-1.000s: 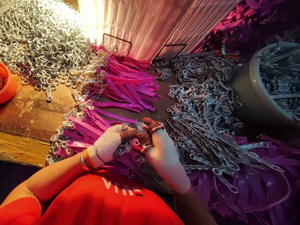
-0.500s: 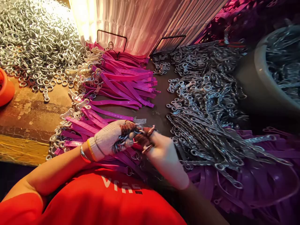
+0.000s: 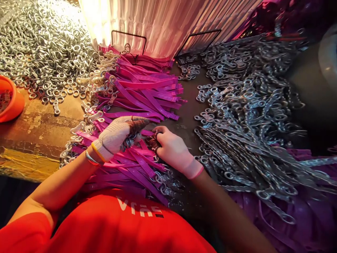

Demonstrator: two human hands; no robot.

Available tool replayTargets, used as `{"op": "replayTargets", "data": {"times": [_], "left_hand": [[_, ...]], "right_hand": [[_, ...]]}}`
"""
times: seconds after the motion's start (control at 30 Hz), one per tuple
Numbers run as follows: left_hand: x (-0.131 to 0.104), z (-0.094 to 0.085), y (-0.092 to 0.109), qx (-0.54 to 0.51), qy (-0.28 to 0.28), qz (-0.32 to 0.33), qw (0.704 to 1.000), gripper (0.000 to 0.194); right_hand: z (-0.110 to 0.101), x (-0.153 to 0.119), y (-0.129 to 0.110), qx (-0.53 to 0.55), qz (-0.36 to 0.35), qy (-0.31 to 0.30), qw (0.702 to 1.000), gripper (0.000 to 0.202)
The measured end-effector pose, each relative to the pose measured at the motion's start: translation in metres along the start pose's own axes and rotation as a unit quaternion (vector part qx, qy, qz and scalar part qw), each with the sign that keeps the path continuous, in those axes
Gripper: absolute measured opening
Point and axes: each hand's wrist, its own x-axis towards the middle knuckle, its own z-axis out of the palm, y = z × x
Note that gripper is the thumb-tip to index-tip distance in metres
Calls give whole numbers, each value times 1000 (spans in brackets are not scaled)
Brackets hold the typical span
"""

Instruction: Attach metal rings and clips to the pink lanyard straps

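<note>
My left hand (image 3: 113,137), in a pale knit glove with brown wrapping on thumb and finger, is closed around a small bunch of metal rings (image 3: 129,141). My right hand (image 3: 175,149), also in a pale glove with dark wrapped fingertips, is closed just to its right, a short gap apart. What its fingers pinch is hidden. Both hands hover over a spread of pink straps (image 3: 144,163), many with metal links at their ends. Behind them lies another heap of pink straps (image 3: 147,93), the fittings on its left side.
A big pile of metal rings (image 3: 52,45) covers the back left, near an orange bowl (image 3: 15,105). Twisted metal pieces (image 3: 244,116) are heaped at right, before a dark bucket (image 3: 302,88). A corrugated sheet (image 3: 158,24) stands at the back. Purple straps (image 3: 289,218) lie lower right.
My hands have drawn apart and moved up, away from my body. Rings on the straps near my shirt now show. The view has shifted slightly, so the table appears further right.
</note>
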Motion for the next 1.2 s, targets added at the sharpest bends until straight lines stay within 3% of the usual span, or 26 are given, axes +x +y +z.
{"op": "replayTargets", "data": {"times": [0.07,0.17,0.23,0.3,0.4,0.5,0.6,0.8,1.0,1.13,1.2], "left_hand": [[0,3,-2,105,-1,66,992,29],[0,5,-10,203,-77,136,967,33],[-2,5,-16,227,-134,137,955,31],[-6,4,-20,227,-146,97,958,30],[-14,0,-22,198,-106,45,973,38],[-23,-2,-26,167,-79,34,982,38],[-27,-3,-32,175,-73,44,981,39],[-25,-8,-37,212,-73,80,971,42],[-20,-11,-33,374,-94,200,901,23],[-20,-9,-41,509,-71,200,834,15],[-20,-8,-45,540,-63,194,817,16]], "right_hand": [[-10,-13,-1,83,-31,54,995,11],[-28,-34,-8,189,-85,101,973,11],[-36,-45,-16,210,-97,105,967,11],[-38,-53,-23,208,-93,121,966,14],[-35,-60,-29,172,-67,164,969,33],[-31,-61,-34,118,-50,138,982,43],[-25,-57,-40,52,-34,116,991,35],[-19,-50,-53,-101,-46,146,983,21],[-9,-45,-50,-140,-47,171,974,20],[0,-47,-44,-119,-57,163,978,24],[2,-49,-41,-82,-49,159,983,30]]}}
